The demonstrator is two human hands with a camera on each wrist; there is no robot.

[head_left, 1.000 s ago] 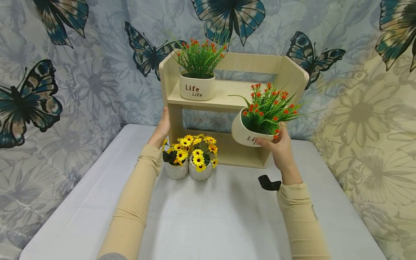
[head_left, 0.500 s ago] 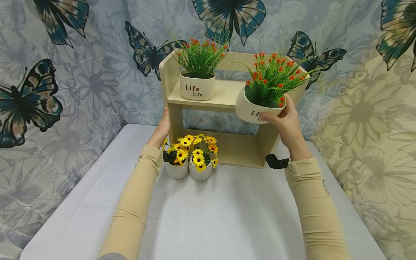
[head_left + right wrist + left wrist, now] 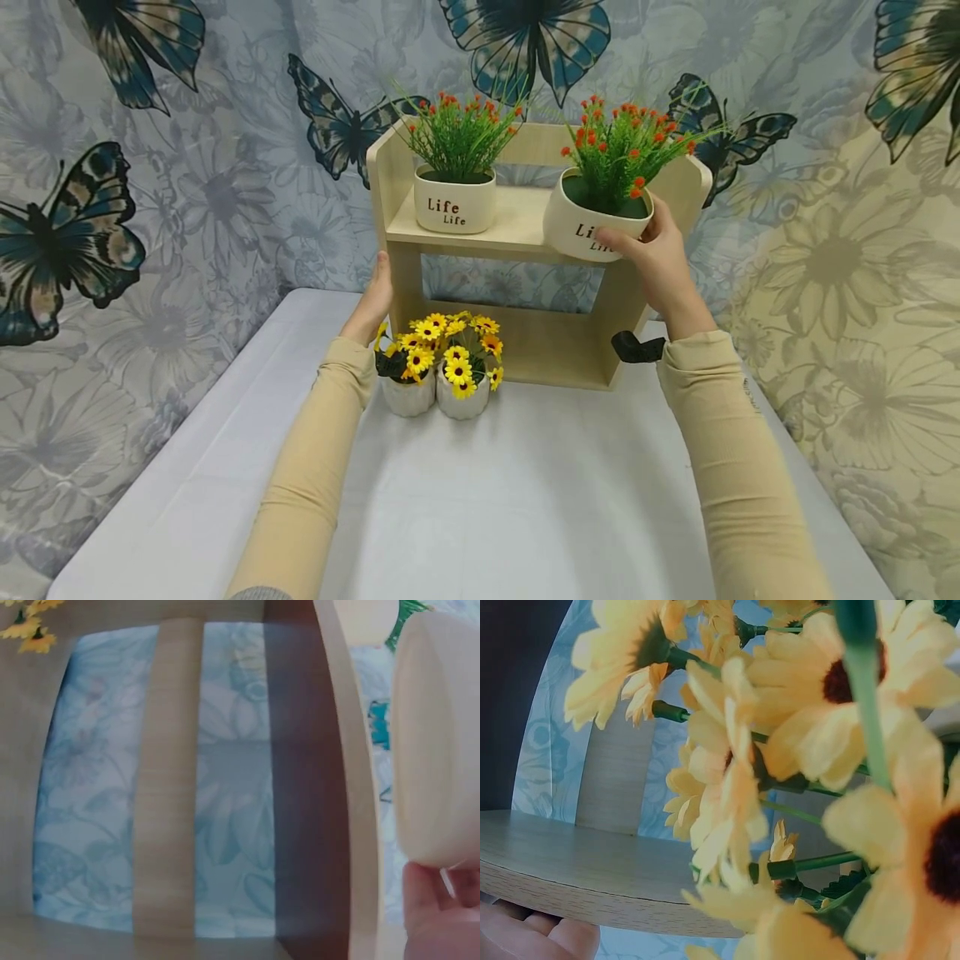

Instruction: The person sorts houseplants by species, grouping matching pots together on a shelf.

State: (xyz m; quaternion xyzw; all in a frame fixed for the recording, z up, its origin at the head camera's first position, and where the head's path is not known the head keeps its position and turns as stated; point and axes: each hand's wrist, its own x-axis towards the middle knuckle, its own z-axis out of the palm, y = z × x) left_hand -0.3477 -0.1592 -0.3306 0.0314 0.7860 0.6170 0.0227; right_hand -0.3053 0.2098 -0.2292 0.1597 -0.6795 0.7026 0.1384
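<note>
My right hand point(image 3: 666, 271) grips a white oval flowerpot point(image 3: 567, 223) marked "Life", with its thumb across the front. Red flowers and green grass fill this pot, which is slightly tilted and overlaps the front edge of the upper board of a wooden desktop shelf point(image 3: 517, 208). In the right wrist view the pot's pale underside point(image 3: 431, 742) shows beside the upper board's edge. My left hand point(image 3: 371, 302) rests against the outer left side of the shelf, thumb upward; the left wrist view shows its fingers point(image 3: 570, 937) at the side panel. A matching flowerpot point(image 3: 453, 204) stands on the upper board's left.
Two small whitish pots, one left point(image 3: 408, 396) and one right point(image 3: 462, 400), hold yellow daisies in front of the shelf's lower left. A white cloth covers the table point(image 3: 480, 500). Butterfly-patterned fabric point(image 3: 225, 208) hangs close behind the shelf.
My right hand has raised the flowerpot from before the lower compartment to the upper board's front edge, and the pot has become more upright. The left hand has stayed at the shelf's side.
</note>
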